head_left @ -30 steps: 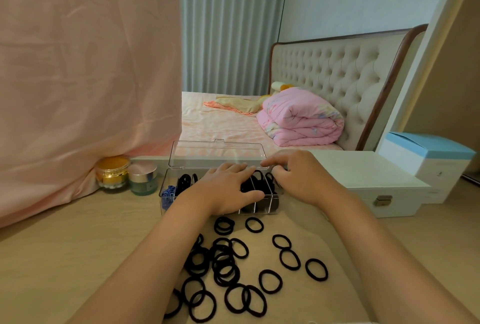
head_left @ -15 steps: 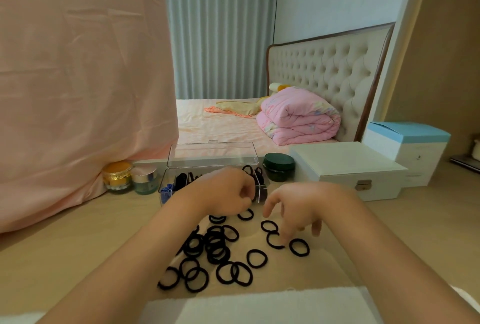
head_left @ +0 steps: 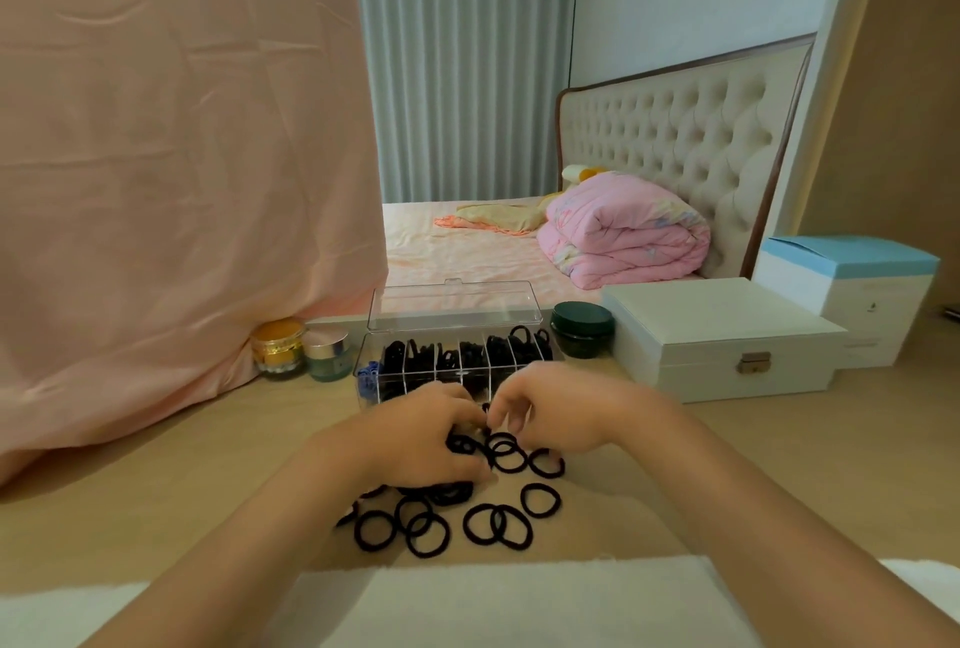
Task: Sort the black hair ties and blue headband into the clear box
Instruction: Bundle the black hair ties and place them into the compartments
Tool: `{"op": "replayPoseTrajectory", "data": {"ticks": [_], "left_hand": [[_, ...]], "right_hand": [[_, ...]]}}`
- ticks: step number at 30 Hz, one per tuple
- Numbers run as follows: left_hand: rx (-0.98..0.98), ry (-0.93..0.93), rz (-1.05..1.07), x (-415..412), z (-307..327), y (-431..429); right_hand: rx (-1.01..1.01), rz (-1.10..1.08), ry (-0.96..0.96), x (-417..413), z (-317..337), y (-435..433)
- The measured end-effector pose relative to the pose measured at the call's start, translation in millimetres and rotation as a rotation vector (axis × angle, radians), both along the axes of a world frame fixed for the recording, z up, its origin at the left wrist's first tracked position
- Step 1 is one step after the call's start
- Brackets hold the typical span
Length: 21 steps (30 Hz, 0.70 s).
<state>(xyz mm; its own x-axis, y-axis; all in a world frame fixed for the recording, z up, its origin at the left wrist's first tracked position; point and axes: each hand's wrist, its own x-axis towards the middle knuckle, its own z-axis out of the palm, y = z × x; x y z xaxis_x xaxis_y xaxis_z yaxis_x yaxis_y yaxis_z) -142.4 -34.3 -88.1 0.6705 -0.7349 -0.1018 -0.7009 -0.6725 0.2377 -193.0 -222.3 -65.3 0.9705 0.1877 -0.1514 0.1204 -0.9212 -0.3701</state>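
Note:
The clear box (head_left: 545, 353) stands open at the table's middle, its lid (head_left: 452, 307) tipped back. Its compartments hold black hair ties, and the blue headband (head_left: 370, 373) lies in the leftmost one. Several loose black hair ties (head_left: 491, 522) lie scattered in front of the box. My left hand (head_left: 421, 439) is curled over the pile and grips a bunch of ties between fingers and thumb. My right hand (head_left: 556, 413) sits close beside it, fingertips curled down and pinching a tie where the two hands meet.
A gold jar (head_left: 278, 348) and a pale jar (head_left: 328, 353) stand left of the box, below a pink cloth (head_left: 182, 179). A dark green jar (head_left: 582, 327) and a white latched case (head_left: 722, 335) stand right. A white towel (head_left: 519, 600) covers the near edge.
Both hands came back from the box to the loose ties. The right hand then moved left to meet the left hand over the pile. The camera has tilted up slightly.

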Motion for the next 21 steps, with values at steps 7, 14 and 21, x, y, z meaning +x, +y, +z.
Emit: {"op": "replayPoseTrajectory", "data": {"ticks": [7, 14, 21], "left_hand": [[0.250, 0.131, 0.168, 3, 31, 32], [0.350, 0.134, 0.231, 0, 23, 42], [0.159, 0.124, 0.191, 0, 28, 44]], "right_hand": [[-0.139, 0.019, 0.149, -5, 8, 5], [-0.333, 0.044, 0.173, -5, -6, 23], [-0.223, 0.036, 0.070, -9, 0, 28]]}}
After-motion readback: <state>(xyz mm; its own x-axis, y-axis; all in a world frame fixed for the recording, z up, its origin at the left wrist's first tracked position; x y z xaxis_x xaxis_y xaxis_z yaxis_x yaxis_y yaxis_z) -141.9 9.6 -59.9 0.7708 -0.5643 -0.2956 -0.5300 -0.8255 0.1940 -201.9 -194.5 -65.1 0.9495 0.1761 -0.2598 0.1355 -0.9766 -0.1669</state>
